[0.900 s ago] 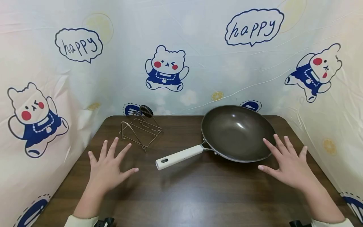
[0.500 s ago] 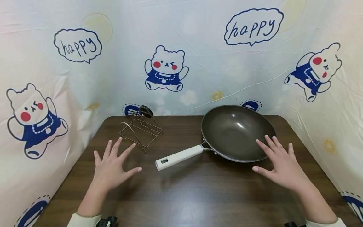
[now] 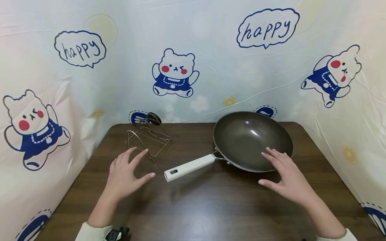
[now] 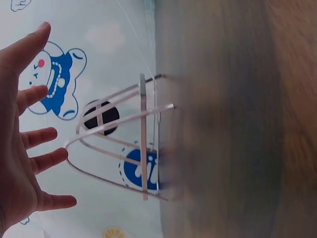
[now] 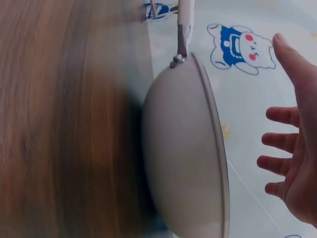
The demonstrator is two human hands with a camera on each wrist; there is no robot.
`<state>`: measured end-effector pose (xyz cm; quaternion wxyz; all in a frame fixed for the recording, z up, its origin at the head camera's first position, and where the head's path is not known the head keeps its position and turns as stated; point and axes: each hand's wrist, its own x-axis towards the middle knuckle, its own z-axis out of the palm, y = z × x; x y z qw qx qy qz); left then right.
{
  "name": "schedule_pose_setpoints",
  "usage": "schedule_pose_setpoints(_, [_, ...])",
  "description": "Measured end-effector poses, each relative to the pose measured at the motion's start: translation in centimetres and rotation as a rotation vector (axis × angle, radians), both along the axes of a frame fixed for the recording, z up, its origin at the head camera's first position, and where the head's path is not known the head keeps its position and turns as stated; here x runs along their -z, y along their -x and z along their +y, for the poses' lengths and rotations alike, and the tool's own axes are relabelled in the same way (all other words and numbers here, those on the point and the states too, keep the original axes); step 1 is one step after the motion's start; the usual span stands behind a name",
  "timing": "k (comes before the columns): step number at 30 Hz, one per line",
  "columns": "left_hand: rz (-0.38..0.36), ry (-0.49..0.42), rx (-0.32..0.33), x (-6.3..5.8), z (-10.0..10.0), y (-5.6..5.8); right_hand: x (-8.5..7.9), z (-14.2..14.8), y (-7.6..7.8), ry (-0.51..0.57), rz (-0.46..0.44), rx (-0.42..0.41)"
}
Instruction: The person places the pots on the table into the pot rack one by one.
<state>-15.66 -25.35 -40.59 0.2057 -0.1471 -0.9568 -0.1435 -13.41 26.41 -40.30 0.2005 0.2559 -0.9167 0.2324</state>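
A dark-coated frying pan (image 3: 244,144) with a long white handle (image 3: 190,166) sits at the right of the table, handle pointing left and towards the front. My right hand (image 3: 286,177) hovers at its near right rim, fingers spread and holding nothing; in the right wrist view the pan's pale outer side (image 5: 185,148) lies apart from the fingers. At the left stands a thin wire rack (image 3: 163,147) with a black round piece (image 3: 154,118) at its back. My left hand (image 3: 123,177) is in the air just before this rack, thumb and fingers apart, grasping nothing.
The brown wooden table (image 3: 193,207) has rounded far corners. Behind it and along both sides hangs a pale cloth (image 3: 208,67) printed with bears and "happy" bubbles. Dark devices are strapped near the wrists, the left one (image 3: 117,233) showing at the bottom edge.
Both hands have moved inward, the left to the right and the right to the left, with their fingers less widely spread. The pan and the rack stay in place.
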Motion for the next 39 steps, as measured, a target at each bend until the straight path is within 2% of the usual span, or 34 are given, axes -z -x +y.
schedule_pose_setpoints(8, [-0.070, -0.223, 0.101, -0.6, 1.3, 0.6, 0.3, -2.1, -0.1, 0.118, 0.015, -0.002])
schedule_pose_setpoints(16, [-0.152, -0.328, 0.160, -1.2, 2.9, 1.2, 1.1, -4.1, 0.0, 0.222, 0.034, -0.003])
schedule_pose_setpoints(24, [-0.283, -0.460, 0.228, -1.8, 4.2, 1.6, 1.9, -6.4, 0.3, 0.362, -0.035, -0.018])
schedule_pose_setpoints(27, [-0.320, -0.479, 0.259, -2.0, 4.7, 2.0, 2.2, -7.2, 0.3, 0.401, -0.078, -0.025])
schedule_pose_setpoints(32, [-0.393, -0.491, 0.335, -2.3, 5.5, 2.7, 2.7, -8.7, 0.3, 0.470, -0.200, -0.041])
schedule_pose_setpoints(35, [-0.443, -0.480, 0.364, -2.8, 5.9, 3.2, 3.0, -9.6, 0.4, 0.515, -0.261, -0.052])
schedule_pose_setpoints(39, [-0.537, -0.419, 0.395, -3.6, 6.4, 3.7, 3.3, -10.8, 0.6, 0.543, -0.334, -0.062])
